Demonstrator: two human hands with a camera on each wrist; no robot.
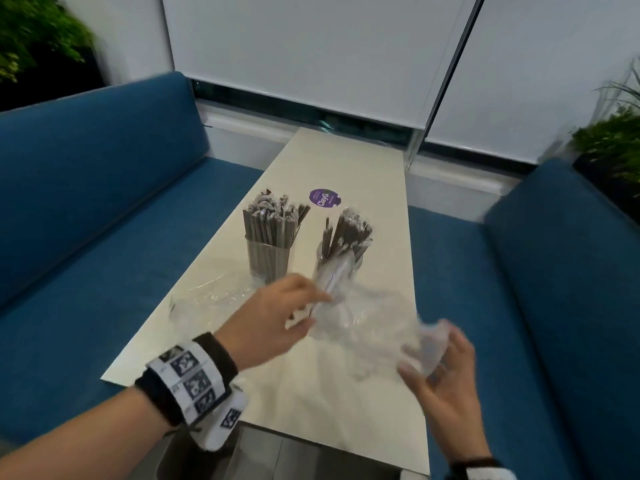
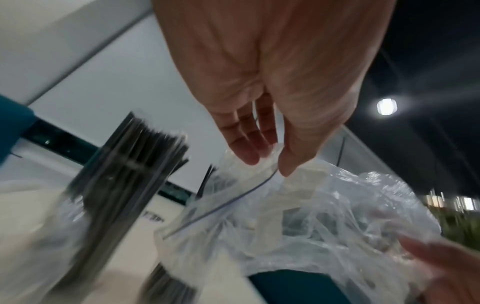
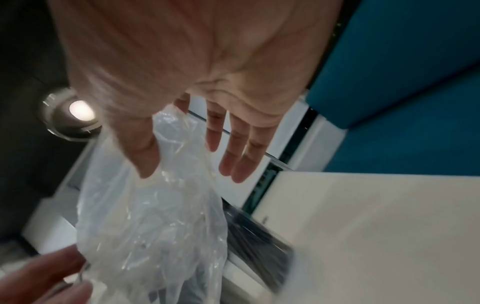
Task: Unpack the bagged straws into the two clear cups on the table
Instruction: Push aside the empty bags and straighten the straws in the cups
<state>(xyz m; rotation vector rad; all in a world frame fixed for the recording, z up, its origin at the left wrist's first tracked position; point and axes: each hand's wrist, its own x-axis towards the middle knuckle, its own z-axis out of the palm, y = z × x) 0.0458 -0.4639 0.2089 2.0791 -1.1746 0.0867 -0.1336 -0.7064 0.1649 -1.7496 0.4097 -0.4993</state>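
Observation:
Two clear cups stand mid-table, both packed with dark wrapped straws: the left cup [image 1: 268, 265] and the right cup [image 1: 356, 263]. A crumpled clear zip bag [image 1: 363, 320] is stretched between my hands just in front of the right cup. My left hand [image 1: 317, 306] pinches its zip edge [image 2: 233, 201] between thumb and fingers [image 2: 249, 156]. My right hand [image 1: 429, 355] pinches the bag's other end [image 3: 168, 133], with its remaining fingers [image 3: 233, 164] straight. Blur hides whether the bag holds anything. The left cup's straws [image 2: 124, 174] rise close beside my left hand [image 2: 270, 164].
A second clear bag [image 1: 207, 292] lies flat on the cream table [image 1: 363, 174], left of the cups. A purple round sticker [image 1: 323, 199] is behind them. Blue benches [image 1: 104, 220] [image 1: 540, 289] flank the table, and a glass partition [image 1: 415, 143] stands at its far right.

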